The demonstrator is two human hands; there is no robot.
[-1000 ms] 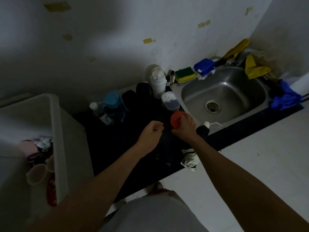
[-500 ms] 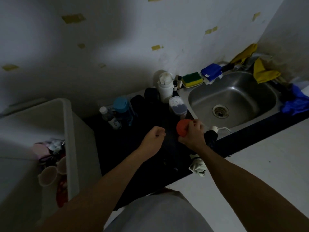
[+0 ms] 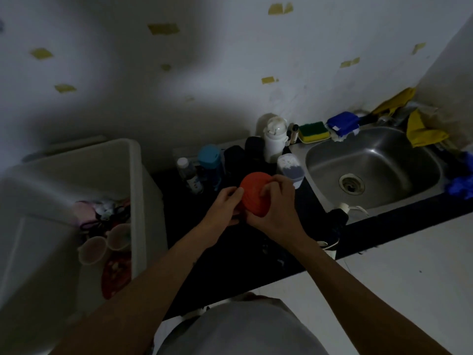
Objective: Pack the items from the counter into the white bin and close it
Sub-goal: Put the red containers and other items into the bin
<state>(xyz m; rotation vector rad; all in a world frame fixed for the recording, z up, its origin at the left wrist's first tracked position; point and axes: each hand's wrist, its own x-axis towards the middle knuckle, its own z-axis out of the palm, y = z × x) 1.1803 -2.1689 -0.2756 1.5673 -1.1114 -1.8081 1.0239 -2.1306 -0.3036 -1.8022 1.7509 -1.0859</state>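
Observation:
A round ribbed orange object is held above the dark counter between both hands. My right hand curls over its right side; my left hand grips its left side. The white bin stands open at the left, with cups and several small items inside. Against the wall stand a blue-lidded bottle, a small clear bottle, a white flask, dark containers and a clear lidded container.
A steel sink lies at the right, with a sponge, a blue scrubber, yellow cloths and a blue glove round its rim. A dark item with white cord sits at the counter's front edge. White floor lies below.
Both hands came together and rose with the orange object; my left hand, earlier apart from it, now grips its left side. The view tilted up slightly.

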